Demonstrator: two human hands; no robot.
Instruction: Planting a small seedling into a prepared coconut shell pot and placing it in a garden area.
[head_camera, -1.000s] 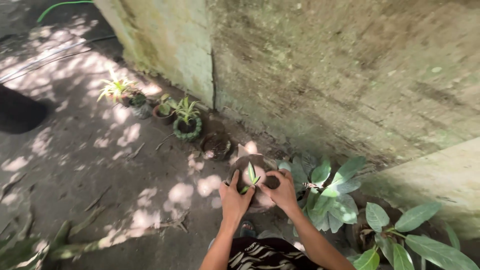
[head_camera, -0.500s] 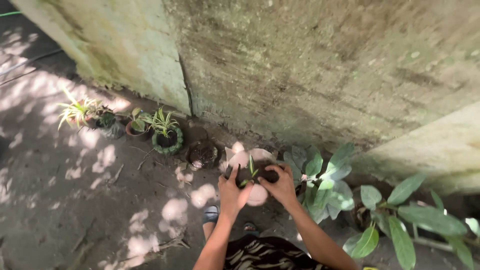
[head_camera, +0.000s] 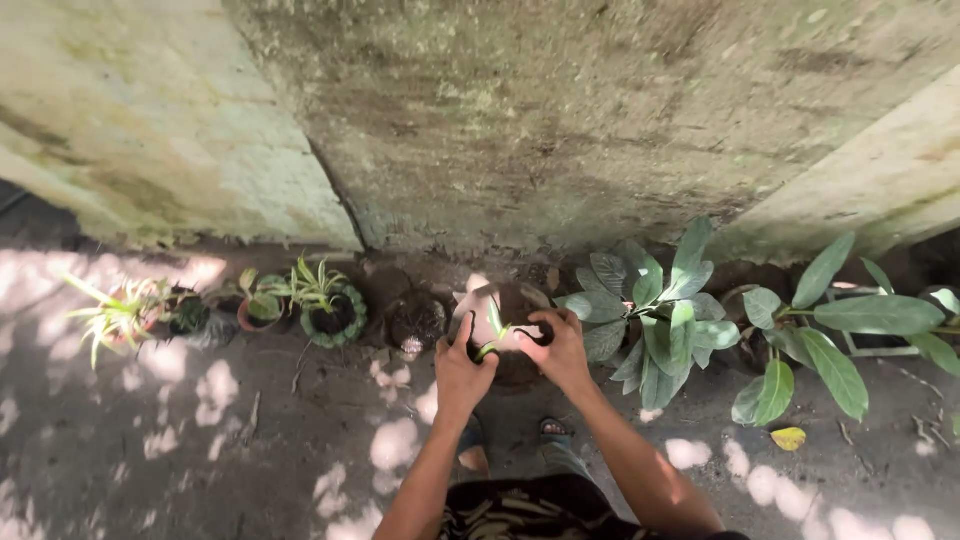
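Now both hands, left (head_camera: 462, 372) and right (head_camera: 562, 350), grip clamped on one dark pot (head_camera: 512, 312) holding one seedling (head_camera: 494, 333).

Green seedling (head_camera: 493, 330); dark pot (head_camera: 520, 305) (mossy grey wall (head_camera: 560, 110)).

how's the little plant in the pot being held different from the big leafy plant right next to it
The small plant has a few thin, narrow leaves; the big leafy plant has many broad oval ones. The small one sits between the left hand and right hand; the big one is untouched. Both are green, by the wall.
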